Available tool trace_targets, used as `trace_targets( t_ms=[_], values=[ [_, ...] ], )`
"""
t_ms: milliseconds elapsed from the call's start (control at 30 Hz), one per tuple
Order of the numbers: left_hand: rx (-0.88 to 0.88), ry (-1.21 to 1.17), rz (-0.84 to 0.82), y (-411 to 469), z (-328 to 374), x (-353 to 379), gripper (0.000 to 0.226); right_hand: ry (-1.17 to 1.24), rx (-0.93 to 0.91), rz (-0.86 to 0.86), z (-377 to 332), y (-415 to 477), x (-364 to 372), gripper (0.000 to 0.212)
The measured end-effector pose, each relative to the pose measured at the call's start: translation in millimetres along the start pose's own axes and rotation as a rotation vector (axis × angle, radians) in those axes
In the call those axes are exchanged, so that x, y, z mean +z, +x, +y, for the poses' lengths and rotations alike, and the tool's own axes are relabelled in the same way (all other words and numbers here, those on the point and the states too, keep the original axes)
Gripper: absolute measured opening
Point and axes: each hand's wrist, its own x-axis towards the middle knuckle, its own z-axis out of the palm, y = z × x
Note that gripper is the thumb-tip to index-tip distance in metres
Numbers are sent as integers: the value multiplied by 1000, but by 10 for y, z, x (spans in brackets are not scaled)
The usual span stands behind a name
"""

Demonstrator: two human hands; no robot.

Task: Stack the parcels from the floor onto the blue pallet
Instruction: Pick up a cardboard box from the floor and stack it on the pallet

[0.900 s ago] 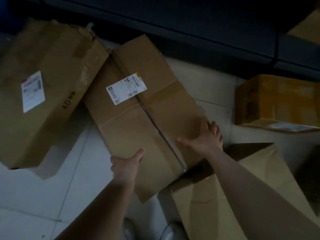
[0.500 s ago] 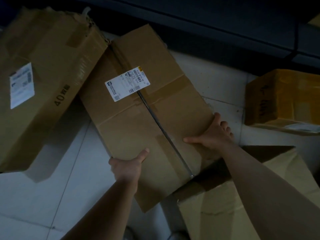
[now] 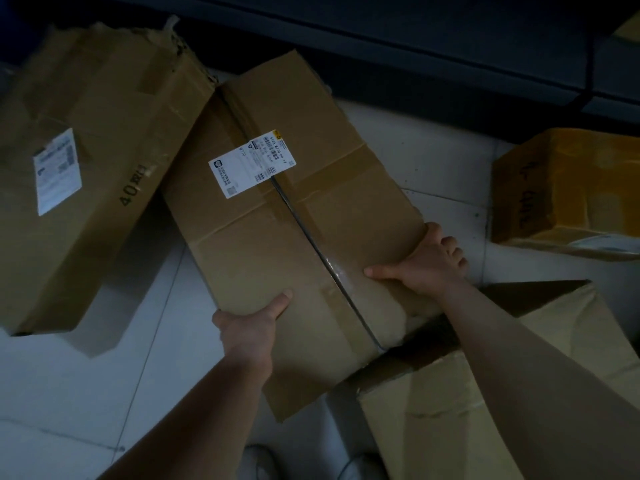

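Brown parcel [image 3: 298, 244], white barcoded label [image 3: 252, 168], yellow-taped box [image 3: 568, 188], pale grey floor tiles [image 3: 69, 393]

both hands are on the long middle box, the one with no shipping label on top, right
Not quite. The head view shows both the left hand and right hand gripping the long middle box, but it does carry a white shipping label on its top face.

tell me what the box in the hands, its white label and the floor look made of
Box: brown corrugated cardboard, matte, creased, with glossy tape along the seam. Label: printed paper sticker, probably; barcodes show. Floor: smooth pale tiles, likely ceramic, with thin grout lines.
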Motion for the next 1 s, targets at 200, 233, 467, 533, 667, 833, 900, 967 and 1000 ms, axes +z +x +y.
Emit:
trace_targets(
  t_ms=[200,233,467,533,667,833,900,967,1000],
  values=[
    [-35,-14,-10,-180,183,-129,97,-32,20,26,-88,-240,-213,133],
    [-42,-8,-14,-213,217,-150,97,-42,29,28,-103,-286,-261,133],
    [-66,42,-56,-522,405,-266,96,-85,99,25,-94,-677,-621,138],
    [-69,62,-71,-627,447,-293,97,-93,122,29,-49,-812,-715,140],
    [-87,99,-90,-840,487,-374,102,-123,157,32,-2,-1066,-889,140],
    [-156,144,-122,-1148,393,-483,122,-177,200,21,106,-1424,-1094,137],
    [-173,172,-137,-1255,311,-513,124,-183,224,10,204,-1559,-1148,136],
    [-176,208,-136,-1365,243,-537,119,-173,240,2,321,-1675,-1171,137],
    [-172,219,-134,-1414,211,-546,117,-166,246,0,381,-1728,-1173,137]
  ],
)
